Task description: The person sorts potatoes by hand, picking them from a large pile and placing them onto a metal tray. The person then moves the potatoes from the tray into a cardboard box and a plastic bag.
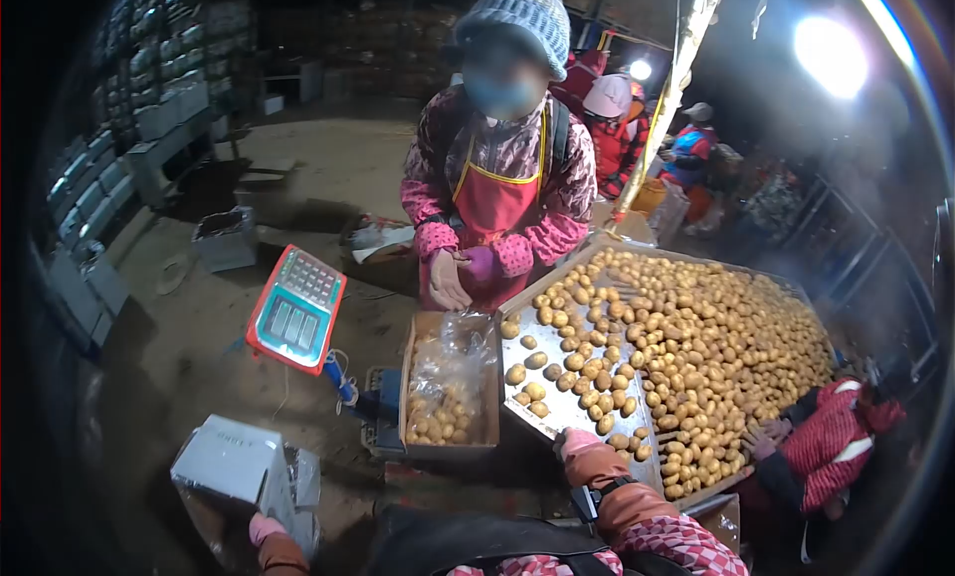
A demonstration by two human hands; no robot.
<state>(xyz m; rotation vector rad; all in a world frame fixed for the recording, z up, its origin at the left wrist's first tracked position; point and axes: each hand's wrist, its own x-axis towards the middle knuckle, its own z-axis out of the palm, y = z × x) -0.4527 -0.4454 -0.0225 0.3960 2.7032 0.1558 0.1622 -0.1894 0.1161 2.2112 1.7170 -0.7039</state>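
Note:
My left hand (267, 528), in a pink glove, is at the side of a white cardboard box (234, 459) at the lower left. Its fingers appear closed on the box's edge. My right hand (577, 443), also in a pink glove, is at the near rim of a metal sorting table (527, 369). How its fingers are bent does not show. Many small potatoes (696, 342) cover this sloping table, thickest on the right. Left of it, an open carton (451, 433) holds potatoes and a clear plastic bag (463, 352).
A scale display (298, 307) stands on a blue post left of the carton. Across from me is a person in a red apron (495, 223). At the right, another person's hands (764, 440) touch the potatoes. A pole (668, 98) rises behind the table; stacked boxes (164, 113) line the left.

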